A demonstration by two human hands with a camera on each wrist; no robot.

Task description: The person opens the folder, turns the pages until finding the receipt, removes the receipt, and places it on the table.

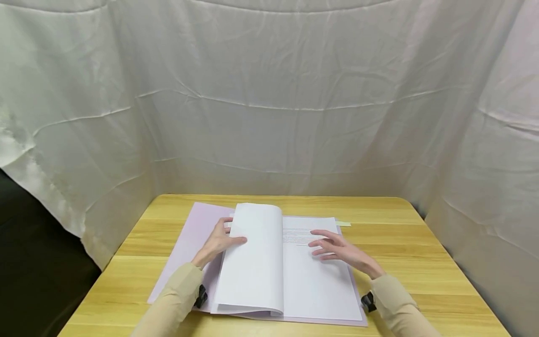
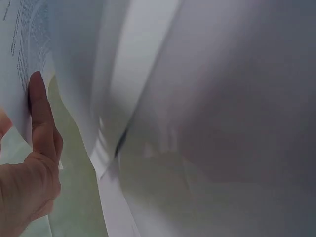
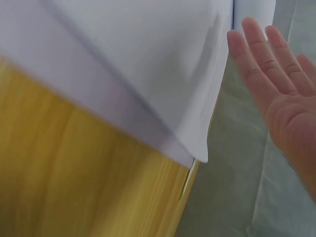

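Observation:
A lilac folder (image 1: 188, 243) lies spread open on the table, with white sheets of paper (image 1: 317, 285) inside. The turned-over sheets (image 1: 254, 262) curve up along the middle and lean over to the left. At their left edge, my left hand (image 1: 216, 241) pinches them, thumb on the white face and fingers behind. The left wrist view has that hand (image 2: 42, 153) beside a printed page (image 2: 19, 54). Over the right page, near its lines of print (image 1: 296, 236), my right hand (image 1: 341, 250) hovers with fingers spread and relaxed, holding nothing.
The wooden table (image 1: 421, 262) carries the folder near its front edge. A pale green tab (image 1: 343, 224) sticks out at the folder's upper right. Light grey curtains (image 1: 294, 93) surround the table behind and on both sides, with dark cloth (image 1: 33, 262) at the lower left.

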